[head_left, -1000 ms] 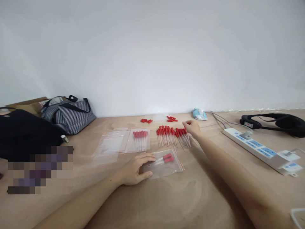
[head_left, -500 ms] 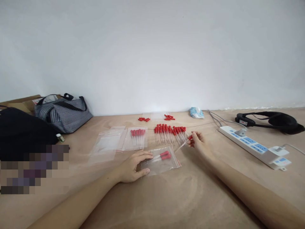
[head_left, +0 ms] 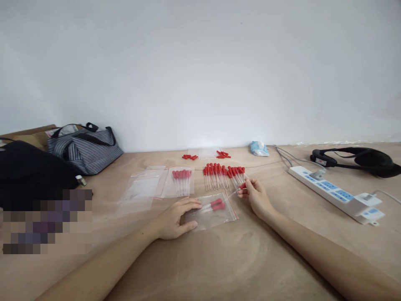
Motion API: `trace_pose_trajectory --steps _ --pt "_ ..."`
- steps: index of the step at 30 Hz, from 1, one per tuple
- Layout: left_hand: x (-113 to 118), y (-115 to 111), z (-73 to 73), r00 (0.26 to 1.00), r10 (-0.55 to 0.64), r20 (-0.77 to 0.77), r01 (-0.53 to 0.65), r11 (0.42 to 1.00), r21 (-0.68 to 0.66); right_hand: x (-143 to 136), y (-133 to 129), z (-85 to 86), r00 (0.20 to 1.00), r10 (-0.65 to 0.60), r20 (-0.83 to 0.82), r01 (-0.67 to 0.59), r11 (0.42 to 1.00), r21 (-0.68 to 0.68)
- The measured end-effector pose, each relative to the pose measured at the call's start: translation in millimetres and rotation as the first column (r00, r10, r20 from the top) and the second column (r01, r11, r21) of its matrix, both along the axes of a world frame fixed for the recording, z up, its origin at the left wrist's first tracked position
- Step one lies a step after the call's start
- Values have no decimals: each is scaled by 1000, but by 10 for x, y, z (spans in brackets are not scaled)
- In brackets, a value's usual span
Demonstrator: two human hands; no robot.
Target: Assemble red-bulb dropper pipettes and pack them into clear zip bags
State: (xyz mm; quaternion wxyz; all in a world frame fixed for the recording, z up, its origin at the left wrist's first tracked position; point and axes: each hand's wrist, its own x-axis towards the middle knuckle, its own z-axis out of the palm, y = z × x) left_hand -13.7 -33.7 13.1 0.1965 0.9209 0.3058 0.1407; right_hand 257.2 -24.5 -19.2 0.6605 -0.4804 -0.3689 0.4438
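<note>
My left hand grips the left end of a clear zip bag lying on the table, its thumb and fingers on the plastic. Two red-topped droppers lie inside that bag. Between the fingertips of my right hand is the red bulb of another dropper, whose clear tip points left at the bag's mouth. Just behind the bag, several red-topped droppers lie in a row. Left of them a second bag has several droppers in or on it.
Flat plastic bags lie at the left. Loose red bulbs and a blue-white packet are near the wall. A power strip and black strapped device stand right; a striped bag sits far left.
My right hand has moved left and slightly down with its dropper, bringing the tip to the bag's mouth. My left hand has stayed on the bag.
</note>
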Motion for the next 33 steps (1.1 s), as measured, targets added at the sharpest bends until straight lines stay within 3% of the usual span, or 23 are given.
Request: trace_pose_trajectory --steps 5,10,17,26,28,30,33 --pt "-7 3 -9 1000 -6 -4 6 1000 13 -37 -79 38 997 21 -75 -26 998 -58" --pt "8 3 3 1000 -3 -17 3 1000 9 -133 -161 33 984 135 -116 -144 987 -76" --pt "14 2 4 1000 1 -2 -1 1000 5 -213 -196 -7 905 325 276 -309 946 -98" --pt "14 -4 0 1000 17 -12 -17 1000 8 -226 -188 -45 842 437 317 -416 899 -136" --pt "13 -3 1 1000 13 1 -13 1000 2 -175 -156 -32 824 395 405 -381 917 -120" --pt "11 1 1 1000 5 11 -5 1000 -3 -66 -69 1 771 251 586 -276 960 -48" --pt "8 3 5 1000 -9 17 9 1000 -3 194 167 64 571 -53 819 -5 998 68"
